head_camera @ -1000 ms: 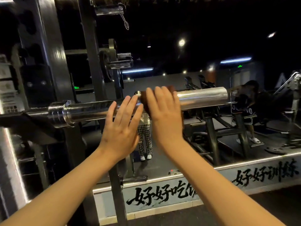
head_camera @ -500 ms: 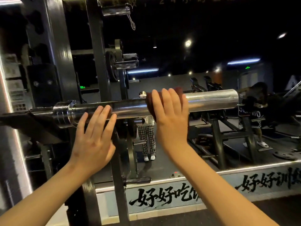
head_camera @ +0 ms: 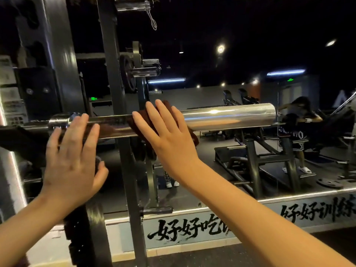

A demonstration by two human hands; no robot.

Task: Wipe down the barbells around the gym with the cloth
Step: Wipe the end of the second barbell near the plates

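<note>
A: Where's the barbell (head_camera: 227, 117)?
B: It's lying level on the rack (head_camera: 115, 74), free end pointing right. The sleeve's shining chrome w/ a bright glare streak running along the top.
A: And the cloth (head_camera: 169, 106)?
B: Dark brown. It's draping over the sleeve approx. mid-length, w/ an edge hanging down in front.
A: What's the right hand (head_camera: 169, 135) doing?
B: It's pressing flat on the cloth, fingers straight & spread, so no closed grip.
A: And the left hand (head_camera: 73, 157)?
B: It's hovering by the collar (head_camera: 61, 120), grip wide, holding nothing. It's blurring, so I can't tell if it's touching.
</note>
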